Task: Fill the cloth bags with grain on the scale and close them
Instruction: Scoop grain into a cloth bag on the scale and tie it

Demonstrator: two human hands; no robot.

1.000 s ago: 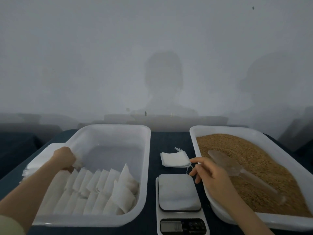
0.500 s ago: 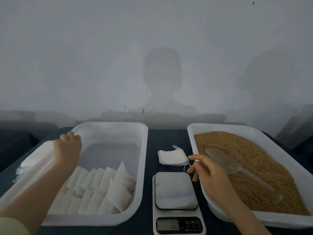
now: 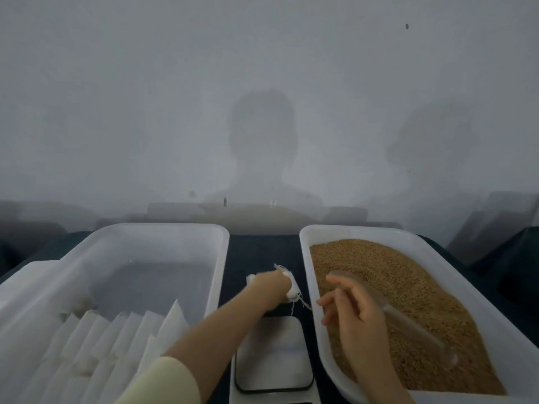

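Note:
My left hand (image 3: 271,287) has reached across to the small stack of white cloth bags (image 3: 292,290) lying between the two trays, just beyond the scale (image 3: 272,354). Its fingers curl over the stack, and the drawstrings dangle to the right. The view is blurred there. My right hand (image 3: 354,313) hovers over the left rim of the grain tray (image 3: 306,237) with loosely bent fingers and holds nothing. A clear plastic scoop (image 3: 408,325) lies on the brown grain (image 3: 393,272), partly behind that hand.
A large white tray (image 3: 163,228) on the left holds several white bags (image 3: 122,339) standing in rows in its near half. A white lid or sheet (image 3: 32,275) lies at its left side. A plain wall stands behind the dark table.
My left hand left the far left side of the left tray and swung right onto the cloth bags. My right hand stayed by the grain tray rim. The camera moved closer.

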